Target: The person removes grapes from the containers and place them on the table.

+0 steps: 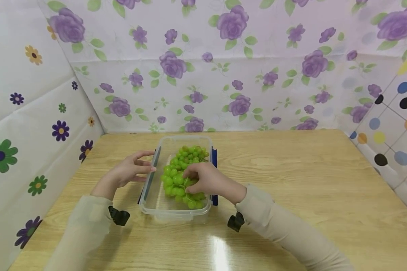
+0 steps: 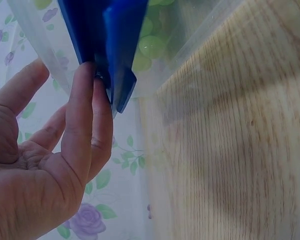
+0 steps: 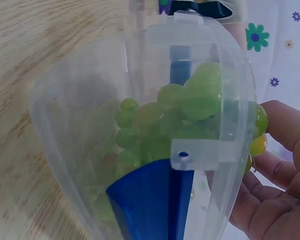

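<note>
A clear plastic food container [image 1: 175, 213] with blue side clips stands on the table, and a bunch of green grapes [image 1: 173, 175] lies in it, toward its right side. My right hand [image 1: 207, 178] reaches in from above and pinches grapes of the bunch between thumb and fingers. In the right wrist view, the grapes [image 3: 195, 95] show through the wall, some right at the fingertips. At the container's left side, my left hand [image 1: 132, 169] has its fingers loosely extended. The left wrist view shows its fingertips against the blue clip [image 2: 125, 55], with nothing gripped.
The container rests on a light wood-grain table [image 1: 291, 195]. Behind it hangs a sheet with purple flowers [image 1: 230, 22]. Patterned sheets also border the table, with flowers [image 1: 0, 156] on the left and coloured dots [image 1: 401, 158] on the right.
</note>
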`<action>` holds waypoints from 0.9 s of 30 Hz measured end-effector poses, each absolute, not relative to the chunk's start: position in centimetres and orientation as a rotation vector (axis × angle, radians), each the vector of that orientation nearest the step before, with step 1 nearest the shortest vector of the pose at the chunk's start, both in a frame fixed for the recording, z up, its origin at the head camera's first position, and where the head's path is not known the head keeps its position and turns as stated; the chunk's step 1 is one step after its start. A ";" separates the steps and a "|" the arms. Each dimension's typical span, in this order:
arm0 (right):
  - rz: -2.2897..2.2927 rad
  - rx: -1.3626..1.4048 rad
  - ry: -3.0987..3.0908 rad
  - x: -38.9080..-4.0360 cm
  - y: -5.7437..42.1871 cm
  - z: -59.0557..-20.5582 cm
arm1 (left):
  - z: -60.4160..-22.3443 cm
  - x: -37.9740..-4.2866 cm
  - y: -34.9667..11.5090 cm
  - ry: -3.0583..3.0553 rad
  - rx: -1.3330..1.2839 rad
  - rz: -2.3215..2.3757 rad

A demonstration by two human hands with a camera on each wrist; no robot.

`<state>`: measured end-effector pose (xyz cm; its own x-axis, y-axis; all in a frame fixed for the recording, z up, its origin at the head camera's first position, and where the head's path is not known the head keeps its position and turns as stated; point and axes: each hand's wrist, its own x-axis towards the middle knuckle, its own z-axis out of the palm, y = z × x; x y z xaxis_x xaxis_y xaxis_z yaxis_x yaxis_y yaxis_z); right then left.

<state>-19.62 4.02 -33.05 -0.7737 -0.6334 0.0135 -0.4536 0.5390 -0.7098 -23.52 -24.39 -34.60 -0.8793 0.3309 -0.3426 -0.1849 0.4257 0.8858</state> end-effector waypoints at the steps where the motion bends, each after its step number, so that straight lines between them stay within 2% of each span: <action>1: -1.066 -0.916 2.529 -19.6 4.0 -33.0 | -34.6 -23.5 -24.4 2.209 0.124 1.465; 27: -1.367 -0.794 2.533 -18.9 5.1 -33.8 | -34.7 -23.5 -24.4 2.194 0.128 1.471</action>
